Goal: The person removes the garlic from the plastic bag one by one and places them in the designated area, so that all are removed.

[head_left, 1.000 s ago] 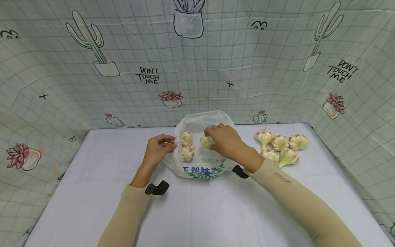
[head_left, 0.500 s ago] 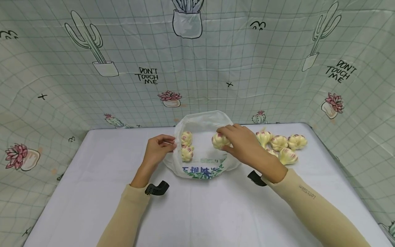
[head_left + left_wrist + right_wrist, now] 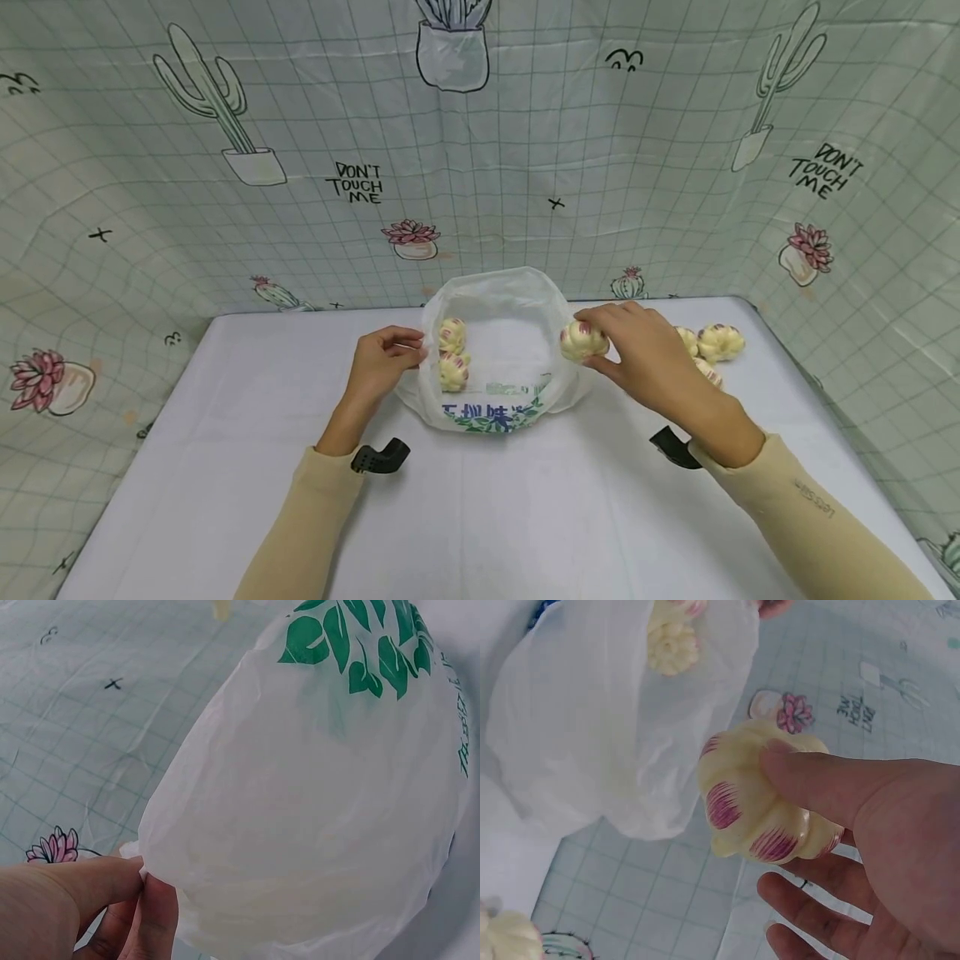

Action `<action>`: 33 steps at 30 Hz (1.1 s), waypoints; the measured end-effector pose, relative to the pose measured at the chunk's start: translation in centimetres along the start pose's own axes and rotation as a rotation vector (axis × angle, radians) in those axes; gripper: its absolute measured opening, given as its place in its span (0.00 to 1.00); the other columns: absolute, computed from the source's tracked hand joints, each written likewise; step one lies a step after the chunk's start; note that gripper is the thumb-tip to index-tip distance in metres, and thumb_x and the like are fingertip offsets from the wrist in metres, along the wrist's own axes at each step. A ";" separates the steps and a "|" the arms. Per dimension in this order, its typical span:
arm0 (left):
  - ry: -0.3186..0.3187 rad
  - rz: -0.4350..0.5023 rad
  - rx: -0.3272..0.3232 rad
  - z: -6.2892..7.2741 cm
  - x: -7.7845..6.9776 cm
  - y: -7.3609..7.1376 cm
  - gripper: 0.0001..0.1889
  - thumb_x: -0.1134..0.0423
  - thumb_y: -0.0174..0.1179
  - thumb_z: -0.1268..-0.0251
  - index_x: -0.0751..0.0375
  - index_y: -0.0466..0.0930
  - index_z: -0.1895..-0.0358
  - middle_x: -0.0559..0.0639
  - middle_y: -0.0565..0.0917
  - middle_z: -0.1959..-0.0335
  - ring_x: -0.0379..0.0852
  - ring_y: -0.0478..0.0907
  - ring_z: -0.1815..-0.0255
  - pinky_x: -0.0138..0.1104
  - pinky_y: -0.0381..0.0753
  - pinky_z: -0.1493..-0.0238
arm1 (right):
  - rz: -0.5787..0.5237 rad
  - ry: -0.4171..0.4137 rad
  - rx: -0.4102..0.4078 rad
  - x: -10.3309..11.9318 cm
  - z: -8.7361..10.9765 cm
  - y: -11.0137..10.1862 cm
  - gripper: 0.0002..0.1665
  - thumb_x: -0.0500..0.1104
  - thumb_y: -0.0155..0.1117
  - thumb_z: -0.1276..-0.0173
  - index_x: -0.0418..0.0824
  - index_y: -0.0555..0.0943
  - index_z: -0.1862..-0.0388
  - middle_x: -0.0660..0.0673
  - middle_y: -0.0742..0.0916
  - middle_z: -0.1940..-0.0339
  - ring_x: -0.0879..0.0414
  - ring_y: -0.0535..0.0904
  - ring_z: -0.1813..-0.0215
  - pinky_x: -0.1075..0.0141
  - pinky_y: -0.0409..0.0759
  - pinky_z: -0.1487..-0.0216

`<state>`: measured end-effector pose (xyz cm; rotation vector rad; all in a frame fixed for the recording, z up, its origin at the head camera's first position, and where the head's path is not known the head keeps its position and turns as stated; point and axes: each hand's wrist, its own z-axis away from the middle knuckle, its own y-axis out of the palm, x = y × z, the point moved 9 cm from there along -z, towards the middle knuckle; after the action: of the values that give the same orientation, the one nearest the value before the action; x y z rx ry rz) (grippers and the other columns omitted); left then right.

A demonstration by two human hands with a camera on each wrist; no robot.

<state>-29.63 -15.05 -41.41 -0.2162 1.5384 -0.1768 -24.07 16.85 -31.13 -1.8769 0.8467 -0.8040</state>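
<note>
Right hand (image 3: 647, 354) round a garlic bulb (image 3: 582, 342), left hand (image 3: 380, 364) in a pinch on the bag (image 3: 487, 421).

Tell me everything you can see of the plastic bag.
The plastic bag looks thin, whitish and translucent, with blue characters and green leaves printed on it. It sits wrinkled on the white table, mouth wide open in the head view. The left hand pinches its left edge; two garlic bulbs lie inside, near that side.
</note>
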 end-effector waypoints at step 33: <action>-0.015 -0.027 -0.003 0.2 0.1 -0.2 0.13 0.76 0.66 0.30 0.74 0.84 0.45 0.63 0.85 0.52 0.34 0.83 0.64 0.27 0.89 0.58 | 0.101 0.082 -0.102 -7.7 9.5 -2.1 0.39 0.33 0.87 0.53 0.36 0.82 0.40 0.36 0.89 0.46 0.34 0.82 0.44 0.38 0.79 0.52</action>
<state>-29.47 -15.23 -41.45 -0.2405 1.5210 -0.1943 -20.25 28.18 -34.29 -1.8838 1.0428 -0.7928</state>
